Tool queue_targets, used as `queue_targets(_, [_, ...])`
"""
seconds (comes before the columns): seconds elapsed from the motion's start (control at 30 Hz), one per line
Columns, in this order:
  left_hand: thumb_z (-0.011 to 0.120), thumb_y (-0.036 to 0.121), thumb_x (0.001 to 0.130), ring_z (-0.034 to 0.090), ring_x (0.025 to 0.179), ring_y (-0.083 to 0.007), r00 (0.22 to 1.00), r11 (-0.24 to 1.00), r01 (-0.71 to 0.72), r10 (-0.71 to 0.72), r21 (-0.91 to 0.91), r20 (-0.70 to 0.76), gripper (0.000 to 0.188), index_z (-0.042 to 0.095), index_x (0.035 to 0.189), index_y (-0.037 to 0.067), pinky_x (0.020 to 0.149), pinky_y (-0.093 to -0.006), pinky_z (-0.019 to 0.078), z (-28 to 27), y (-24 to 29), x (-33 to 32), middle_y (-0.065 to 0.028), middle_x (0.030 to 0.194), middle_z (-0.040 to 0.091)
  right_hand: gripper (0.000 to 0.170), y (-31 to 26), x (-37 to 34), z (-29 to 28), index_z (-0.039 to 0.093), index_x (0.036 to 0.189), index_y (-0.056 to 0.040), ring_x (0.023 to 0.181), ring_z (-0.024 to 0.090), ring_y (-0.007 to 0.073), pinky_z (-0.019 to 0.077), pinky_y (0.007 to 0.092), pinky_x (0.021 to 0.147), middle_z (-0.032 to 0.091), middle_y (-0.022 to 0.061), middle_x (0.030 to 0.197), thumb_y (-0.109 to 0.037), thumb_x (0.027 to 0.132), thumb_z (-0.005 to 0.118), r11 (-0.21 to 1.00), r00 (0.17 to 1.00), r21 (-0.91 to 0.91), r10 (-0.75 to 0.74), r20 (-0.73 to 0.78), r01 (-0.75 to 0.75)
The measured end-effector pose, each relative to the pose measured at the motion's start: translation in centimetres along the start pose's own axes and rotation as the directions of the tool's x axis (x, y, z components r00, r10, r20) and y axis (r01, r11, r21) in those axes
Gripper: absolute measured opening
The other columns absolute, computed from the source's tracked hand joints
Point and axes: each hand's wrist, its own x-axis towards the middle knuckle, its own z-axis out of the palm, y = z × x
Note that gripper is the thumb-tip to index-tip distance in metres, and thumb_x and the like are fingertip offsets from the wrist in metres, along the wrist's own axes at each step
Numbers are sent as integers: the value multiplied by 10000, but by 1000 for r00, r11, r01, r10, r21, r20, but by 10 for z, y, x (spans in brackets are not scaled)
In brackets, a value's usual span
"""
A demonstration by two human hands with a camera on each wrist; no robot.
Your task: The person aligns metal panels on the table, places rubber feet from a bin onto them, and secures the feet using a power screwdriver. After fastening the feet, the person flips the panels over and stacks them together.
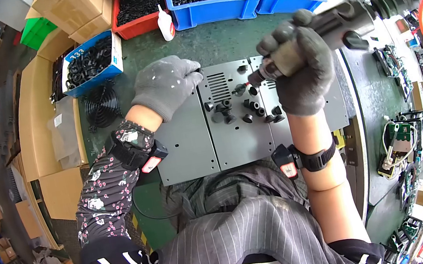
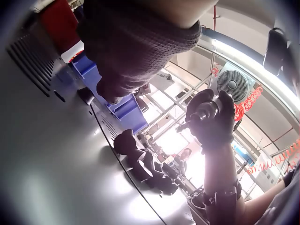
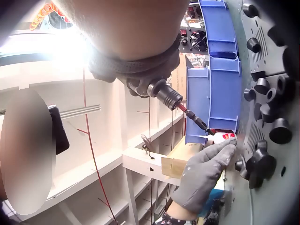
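Several grey panels (image 1: 243,146) bear black parts (image 1: 226,111) at the table's (image 1: 160,42) near edge. Right hand (image 1: 301,64) grips power driver (image 1: 341,23) above; left hand (image 1: 168,88) bunches fingers near far edge, any content unclear.

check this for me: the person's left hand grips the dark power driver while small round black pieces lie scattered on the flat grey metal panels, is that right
The hand is wrong: the person's grey-gloved right hand grips the dark power driver, as the head view shows. Small round black pieces do lie scattered on the flat grey metal panels.
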Motion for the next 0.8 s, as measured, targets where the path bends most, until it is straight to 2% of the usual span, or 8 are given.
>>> queue_targets(0.13, [563, 301, 796, 586, 855, -273, 997, 999, -33, 32, -8, -67, 250, 672, 945, 132, 746, -386, 459, 9, 2, -8, -96, 865, 616, 297, 26, 17, 22, 450, 995, 40, 526, 542, 171, 437, 248, 455, 575, 132, 696, -101, 768, 579, 990, 999, -135, -46, 21, 49])
queue_targets(0.17, [564, 300, 796, 587, 854, -272, 996, 999, -38, 37, -11, -77, 244, 671, 936, 131, 743, -385, 461, 9, 4, -9, -94, 854, 611, 305, 27, 22, 20, 460, 1022, 14, 656, 585, 223, 482, 326, 543, 558, 105, 758, -134, 777, 563, 952, 995, -304, 58, 82, -30])
queue_targets(0.27, [564, 328, 800, 591, 869, -259, 992, 997, -64, 69, 50, -106, 257, 662, 956, 149, 749, -382, 470, 15, 2, -10, -77, 879, 606, 322, 44, 28, 34, 460, 1014, 29, 614, 593, 225, 474, 298, 477, 560, 124, 740, -120, 756, 583, 926, 991, -376, 65, 114, -17])
queue_targets(0.43, [561, 324, 800, 597, 853, -268, 984, 989, -71, 90, 130, -154, 231, 637, 888, 124, 737, -403, 479, 21, 0, -10, -78, 888, 598, 247, 71, 32, 47, 513, 895, -19, 567, 570, 161, 447, 263, 493, 589, 111, 652, -118, 695, 618, 815, 984, -579, 131, 124, -35])
queue_targets(0.5, [561, 324, 798, 599, 852, -273, 986, 992, -58, 75, 109, -151, 234, 635, 881, 118, 734, -403, 481, 21, 0, -9, -82, 886, 600, 177, 72, 33, 51, 571, 853, -35, 600, 558, 97, 465, 253, 581, 602, 24, 671, -120, 735, 671, 762, 977, -647, 149, 154, -14])
queue_targets(0.67, [554, 322, 799, 600, 861, -286, 994, 997, -35, 42, 66, -105, 239, 630, 873, 107, 737, -401, 485, 18, 1, -9, -97, 885, 609, 293, 82, 35, 38, 566, 963, -43, 679, 548, 92, 462, 247, 645, 604, 21, 780, -141, 715, 687, 821, 952, -568, 214, 220, -53])
queue_targets(0.73, [551, 326, 799, 599, 867, -289, 990, 996, -17, 29, 86, -139, 246, 626, 876, 105, 740, -407, 483, 22, 0, -8, -97, 884, 613, 263, 88, 39, 36, 518, 909, -14, 582, 587, 156, 455, 251, 509, 570, 63, 698, -93, 689, 637, 838, 931, -544, 167, 325, 40])
queue_targets(0.8, [564, 322, 792, 599, 869, -288, 986, 996, -41, 53, 75, -161, 243, 624, 880, 103, 749, -403, 482, 25, -2, -9, -99, 886, 614, 279, 86, 40, 37, 508, 925, -14, 583, 588, 156, 455, 253, 509, 568, 63, 699, -82, 687, 637, 837, 925, -545, 165, 342, 52])
